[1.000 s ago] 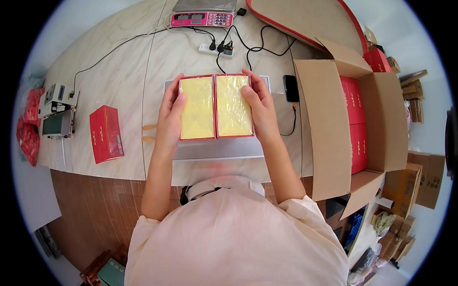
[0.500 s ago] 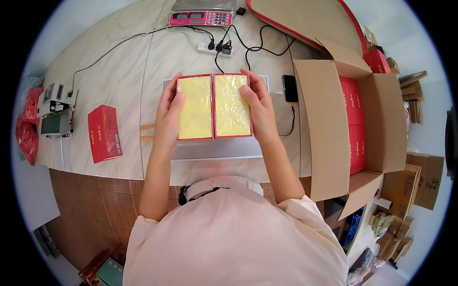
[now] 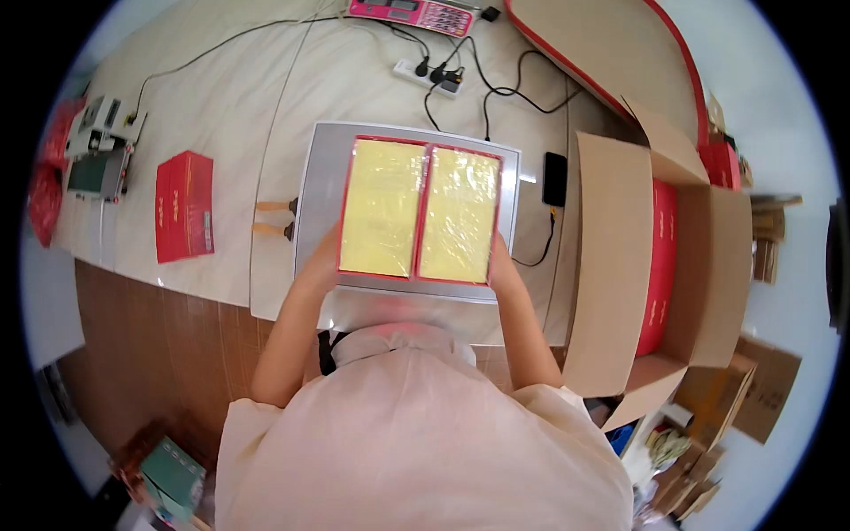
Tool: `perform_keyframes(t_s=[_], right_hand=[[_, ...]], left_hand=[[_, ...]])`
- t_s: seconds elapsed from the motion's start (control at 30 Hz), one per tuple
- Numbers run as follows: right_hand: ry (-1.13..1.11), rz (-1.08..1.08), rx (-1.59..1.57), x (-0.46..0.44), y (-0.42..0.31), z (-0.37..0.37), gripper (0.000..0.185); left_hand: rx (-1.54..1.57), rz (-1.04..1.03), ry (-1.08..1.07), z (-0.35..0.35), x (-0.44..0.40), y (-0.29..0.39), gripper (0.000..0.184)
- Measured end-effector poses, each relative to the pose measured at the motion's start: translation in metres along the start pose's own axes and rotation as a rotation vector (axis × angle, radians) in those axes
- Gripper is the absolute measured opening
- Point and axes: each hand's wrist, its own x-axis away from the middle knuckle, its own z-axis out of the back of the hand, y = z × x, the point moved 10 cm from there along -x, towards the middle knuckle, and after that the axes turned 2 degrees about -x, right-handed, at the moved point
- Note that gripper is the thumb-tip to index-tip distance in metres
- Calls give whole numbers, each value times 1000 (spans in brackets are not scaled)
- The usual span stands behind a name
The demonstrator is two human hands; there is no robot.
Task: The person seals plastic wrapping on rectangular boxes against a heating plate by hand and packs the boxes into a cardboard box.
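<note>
Both hands on the load: left hand (image 3: 328, 255) at lower left side, right hand (image 3: 501, 260) at lower right side, holding a wrapped pair of yellow-faced, red-edged rectangular boxes (image 3: 414, 211) between them. Fingers mostly hidden behind the load, so exact finger spread can't be told; hands set apart by the load's full width. Wrapped pair sits at the centre of the frame, over a flat silver-grey rectangular panel with a pale rim (image 3: 320, 164) on the cream marbled table (image 3: 221, 106). Two yellow faces side by side, narrow dark red seam between, thin red border around; clear film over both, wrinkled, with white glare, strongest on the right face. Pair slightly skewed in the frame, top edge lower toward the right. Left of frame: red box with gold lettering (image 3: 184, 206) lying on the table, well apart from the hands; beyond it, a white-and-green tabletop machine (image 3: 104, 146). Two slim orange-tan handles (image 3: 273, 206) just beside the panel's left edge. Right of panel: black phone (image 3: 554, 180), with a cable below it. Right side of frame: open brown cardboard carton (image 3: 611, 265), flaps out, red gold-marked boxes (image 3: 657, 265) inside. Top of frame: pink-fronted scale (image 3: 416, 12), partly cut off, white power strip (image 3: 428, 78) below it with black plugs in.
</note>
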Motion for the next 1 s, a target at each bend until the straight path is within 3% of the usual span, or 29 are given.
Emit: perform_keyframes(t_s=[0.1,0.23,0.27,0.33,0.37,0.47,0.53,0.67,0.8,0.93,1.0], right_hand=[[-109,-81,-16,-9,6,-7,55],[-216,-273,-26,-8,-16,-15,55],[-240,-320,-25,-9,-23,-21,54],[-286,-398,-21,-11,-40,-34,54],[-306,-428,-6,-14,-46,-42,54],[-365,-506,42,-26,-53,-66,54],[-405,-533,87,-34,-56,-80,53],[-508,-533,230,-38,-60,-96,52],[-707,-398,512,-45,-72,-109,50],[-746,-330,550,-53,-69,-108,48],[-883,-262,609,-51,-73,-116,48]], left_hand=[[-116,-55,-126,-17,2,0,67],[-56,-12,-25,-13,8,-22,71],[-90,-160,76,-2,10,-35,71],[-188,-504,247,-5,41,10,71],[-217,-532,300,-8,55,18,79],[-188,-547,375,-18,72,1,91],[-320,-566,551,-20,76,-26,101],[-286,-538,658,-34,79,-53,102],[-446,-453,675,-45,71,-85,102],[-460,-395,701,-46,71,-85,101],[-525,-400,714,-45,75,-85,101]])
